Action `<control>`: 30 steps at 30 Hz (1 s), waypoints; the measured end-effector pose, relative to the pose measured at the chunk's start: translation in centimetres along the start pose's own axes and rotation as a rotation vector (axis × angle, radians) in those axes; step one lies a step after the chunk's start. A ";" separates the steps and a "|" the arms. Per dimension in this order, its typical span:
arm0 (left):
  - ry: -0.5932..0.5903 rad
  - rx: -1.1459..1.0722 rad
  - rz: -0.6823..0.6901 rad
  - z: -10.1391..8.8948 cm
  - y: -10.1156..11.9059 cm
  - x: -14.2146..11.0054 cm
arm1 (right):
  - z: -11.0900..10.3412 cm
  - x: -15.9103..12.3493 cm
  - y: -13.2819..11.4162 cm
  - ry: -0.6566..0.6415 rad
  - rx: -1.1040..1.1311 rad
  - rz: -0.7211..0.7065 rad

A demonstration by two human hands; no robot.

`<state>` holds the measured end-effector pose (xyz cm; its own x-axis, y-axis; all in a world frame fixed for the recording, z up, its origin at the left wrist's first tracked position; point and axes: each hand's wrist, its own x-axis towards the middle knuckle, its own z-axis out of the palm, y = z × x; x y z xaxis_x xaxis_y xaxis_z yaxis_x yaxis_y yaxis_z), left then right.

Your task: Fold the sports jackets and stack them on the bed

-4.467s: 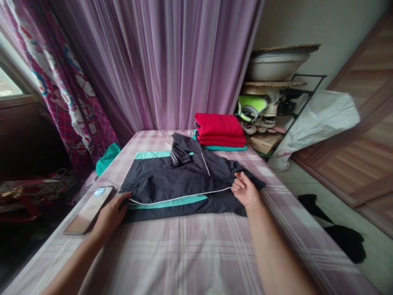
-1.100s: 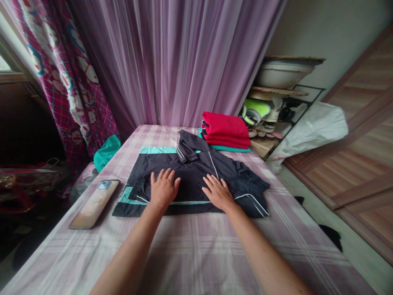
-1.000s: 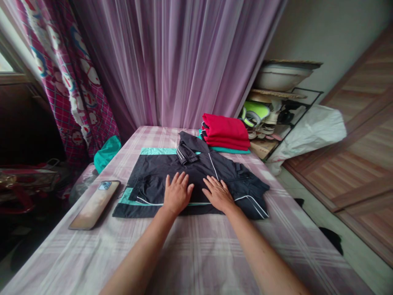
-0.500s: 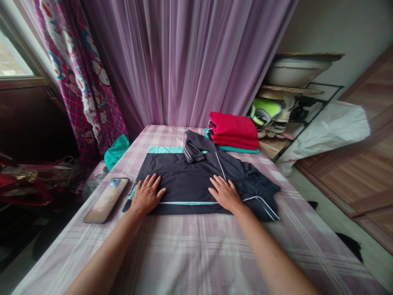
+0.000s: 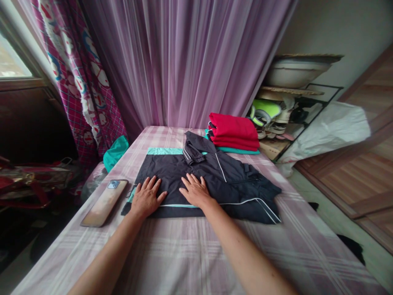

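The left hand (image 5: 146,196) is being held palm down, fingers spread, on the near left part of the dark garment (image 5: 219,190); the right hand (image 5: 195,189) is being held likewise nearer its middle. Nothing is being pinched by either hand. The garment is being borne by the tabletop (image 5: 181,254), laid broadside in front of the person.

Progress is being judged as partial: the near side appears to be turned over and is seemingly being pressed flat, whereas the striped bunched part (image 5: 192,153) at the far edge is not yet being tucked in, and the right end is being left pointed and uneven.

A dark, lightly creased fabric is being presented, edged with white piping (image 5: 242,202) and crossed at the far left by a teal band (image 5: 166,151).

Beside the left hand, a phone (image 5: 104,203) is being noted, apart from the garment. Beyond, folded red clothing (image 5: 235,129) is being supported by folded teal cloth (image 5: 239,151).
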<state>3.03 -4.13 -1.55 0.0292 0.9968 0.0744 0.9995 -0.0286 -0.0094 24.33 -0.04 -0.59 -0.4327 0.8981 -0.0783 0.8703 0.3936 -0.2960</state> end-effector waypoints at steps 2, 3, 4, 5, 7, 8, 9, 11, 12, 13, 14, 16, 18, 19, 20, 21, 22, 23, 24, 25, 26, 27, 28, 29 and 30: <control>0.004 -0.004 0.003 0.0 0.0 0.0 | -0.2 -0.2 0.8 0.053 -0.010 0.016; 0.007 -0.006 0.004 0.1 0.0 0.0 | -0.5 -0.3 1.3 0.096 -0.021 0.033; 0.009 -0.007 0.006 0.1 0.0 0.1 | -0.8 -0.4 1.9 0.127 -0.033 0.055; 0.010 -0.008 0.007 0.1 -0.1 0.1 | -1.0 -0.6 2.4 0.133 -0.046 0.076; 0.008 -0.008 0.008 0.2 -0.1 0.1 | -1.4 -0.8 3.4 0.061 -0.062 0.090; 0.007 -0.008 0.007 0.2 -0.1 0.1 | -1.6 -0.9 3.8 0.010 -0.065 0.088; 0.007 -0.010 0.007 0.2 -0.1 0.1 | -1.6 -1.1 4.2 -0.018 -0.065 0.088; 0.010 -0.017 0.011 0.2 0.0 0.1 | -1.7 -1.5 4.6 0.035 -0.073 0.109; 0.010 -0.019 0.014 0.2 0.0 0.1 | -1.6 -1.7 4.7 0.083 -0.078 0.130; 0.011 -0.020 0.013 0.2 0.0 0.1 | -1.5 -2.1 4.9 0.120 -0.083 0.150; 0.009 -0.019 0.010 0.2 0.0 0.2 | -1.5 -2.4 5.0 0.134 -0.087 0.161; -0.001 -0.015 -0.002 0.1 0.1 0.2 | -1.4 -3.3 5.4 0.095 -0.089 0.166; -0.007 -0.019 -0.010 0.1 0.1 0.1 | -1.4 -4.2 6.0 0.093 -0.099 0.159; -0.005 -0.024 -0.011 0.0 0.1 0.1 | -1.5 -4.7 6.4 0.136 -0.113 0.159; -0.003 -0.028 -0.010 0.0 0.1 0.1 | -1.5 -5.2 6.9 0.192 -0.130 0.168; 0.002 -0.031 -0.010 0.1 0.1 0.1 | -1.5 -5.7 7.5 0.238 -0.145 0.184; 0.004 -0.033 -0.010 0.1 0.0 0.1 | -1.5 -6.2 8.2 0.256 -0.155 0.208; 0.004 -0.033 -0.009 0.1 0.0 0.1 | -1.4 -6.7 8.8 0.238 -0.158 0.237; 0.002 -0.032 -0.009 0.2 0.0 0.1 | -1.4 -7.1 9.4 0.194 -0.154 0.265; 0.000 -0.030 -0.008 0.2 -0.1 0.2 | -1.3 -7.5 10.0 0.144 -0.147 0.286; -0.001 -0.027 -0.007 0.3 -0.1 0.2 | -1.2 -7.9 10.4 0.112 -0.144 0.295; -0.002 -0.023 -0.007 0.3 -0.1 0.2 | -1.1 -8.2 10.8 0.112 -0.149 0.294; -0.004 -0.018 -0.008 0.3 -0.1 0.3 | -1.1 -8.4 11.1 0.143 -0.163 0.287; -0.005 -0.014 -0.008 0.3 -0.1 0.3 | -1.0 -8.6 11.2 0.185 -0.182 0.281; -0.007 -0.011 -0.008 0.3 -0.1 0.3 | -1.0 -8.7 11.3 0.218 -0.198 0.285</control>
<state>2.91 -3.84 -1.86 0.0211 0.9975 0.0675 0.9998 -0.0213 0.0020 38.18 -3.20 -2.34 -0.1266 0.9888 0.0791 0.9858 0.1344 -0.1011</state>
